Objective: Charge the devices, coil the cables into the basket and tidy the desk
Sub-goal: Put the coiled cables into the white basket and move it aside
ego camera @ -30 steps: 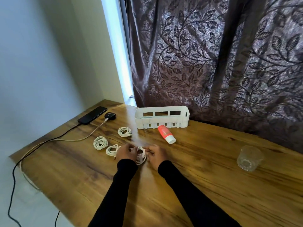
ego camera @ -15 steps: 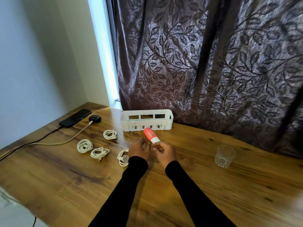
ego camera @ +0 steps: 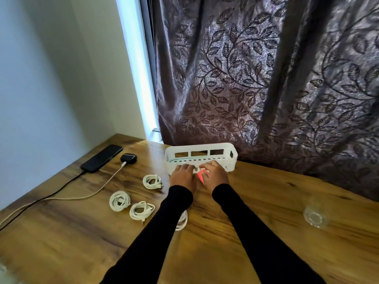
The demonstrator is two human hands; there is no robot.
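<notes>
both hands at near wall of white basket [ego camera: 231, 153], which sits at back of desk [ego camera: 256, 232] against curtain [ego camera: 266, 78]. left hand [ego camera: 183, 174] flat, fingers straight, touching basket wall. right hand [ego camera: 215, 174] over pink tube [ego camera: 201, 176]; cannot tell if fingers grip it. three coiled white cables [ego camera: 120, 200] on desk left of arms, fourth partly hidden under left sleeve. phone [ego camera: 102, 158] and earbud case [ego camera: 128, 158] plugged in at far left. glass [ego camera: 315, 215] at right.
</notes>
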